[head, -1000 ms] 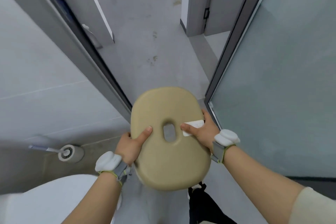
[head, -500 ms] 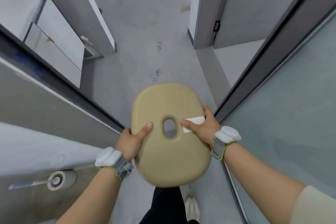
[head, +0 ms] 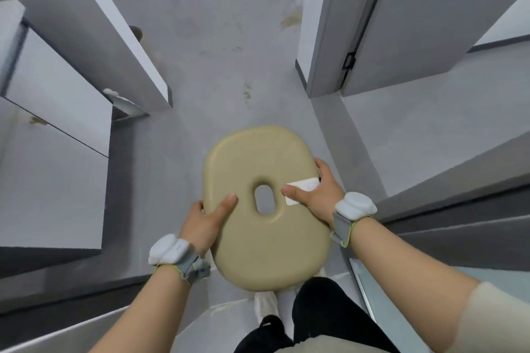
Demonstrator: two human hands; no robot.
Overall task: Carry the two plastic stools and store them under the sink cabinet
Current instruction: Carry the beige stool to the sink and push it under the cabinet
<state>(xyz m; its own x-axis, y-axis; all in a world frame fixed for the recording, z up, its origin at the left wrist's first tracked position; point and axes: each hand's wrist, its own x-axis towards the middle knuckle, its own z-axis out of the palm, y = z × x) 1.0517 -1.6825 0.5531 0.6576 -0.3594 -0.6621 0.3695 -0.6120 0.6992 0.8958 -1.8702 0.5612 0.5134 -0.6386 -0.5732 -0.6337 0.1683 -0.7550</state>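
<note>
A beige plastic stool (head: 258,246) with an oval hole in its seat is held in the air in front of me, seen from above. My left hand (head: 205,222) grips its left edge, thumb on the seat. My right hand (head: 317,190) grips the right edge, thumb over a white label. Its legs are hidden beneath the seat, so I cannot tell whether a second stool is stacked under it. The white cabinet (head: 54,135) stands at the left.
I stand in a doorway with dark frame edges at the lower left (head: 57,292) and right (head: 447,226). Grey floor (head: 229,37) stretches ahead. A wall panel (head: 120,37) stands at the left, another doorway with a door frame (head: 324,37) at the right.
I have walked forward through the doorway with the stool in both hands. The toilet and brush have left the view, and the cabinet on the left has come closer.
</note>
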